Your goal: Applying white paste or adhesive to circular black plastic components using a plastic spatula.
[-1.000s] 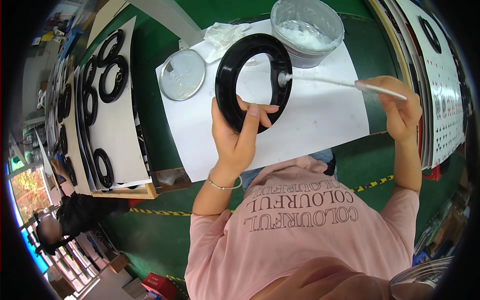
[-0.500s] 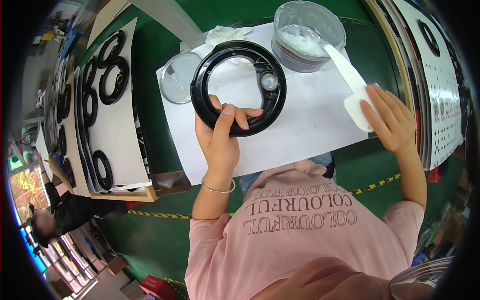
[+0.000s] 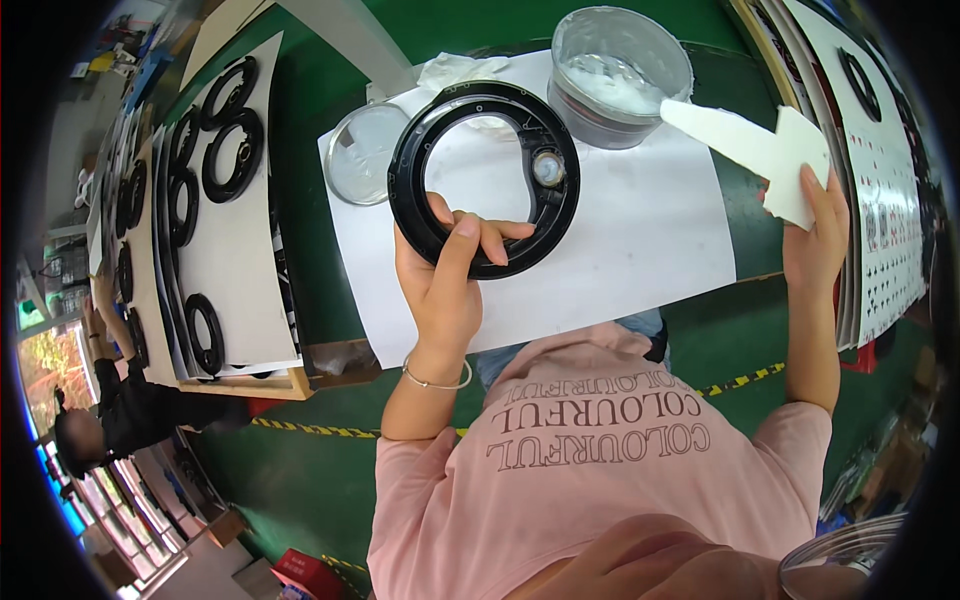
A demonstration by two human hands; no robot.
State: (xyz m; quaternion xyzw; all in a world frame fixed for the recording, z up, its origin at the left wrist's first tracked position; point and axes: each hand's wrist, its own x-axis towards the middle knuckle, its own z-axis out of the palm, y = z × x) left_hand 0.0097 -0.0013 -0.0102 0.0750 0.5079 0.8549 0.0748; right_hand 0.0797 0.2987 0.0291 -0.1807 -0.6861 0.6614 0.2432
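Observation:
My left hand (image 3: 445,275) grips a black plastic ring-shaped part (image 3: 405,180) by its near edge, tilted up above the white sheet (image 3: 665,240). A small round whitish lens-like piece (image 3: 548,169) sits in the ring's right side. In my right hand (image 3: 822,240) is a flat white scraper (image 3: 775,150), pinched at its broad end. Its narrow tip points left, close to the rim of a clear tub (image 3: 615,132) but seemingly outside it. White paste (image 3: 620,82) lies in that tub. Behind the ring, at its left, a round clear lid (image 3: 350,160) rests on the sheet.
A crumpled white tissue (image 3: 458,70) and a pale post (image 3: 350,40) stand at the back. Boards carrying black rings (image 3: 225,280) are stacked left; more boards (image 3: 870,150) line the right. A person in black (image 3: 165,412) is far left. Striped tape (image 3: 320,428) crosses the floor.
The scraper has left the tub's mouth, moving right and turning flatter in my right hand. My left hand keeps the ring nearly still, shifted slightly right.

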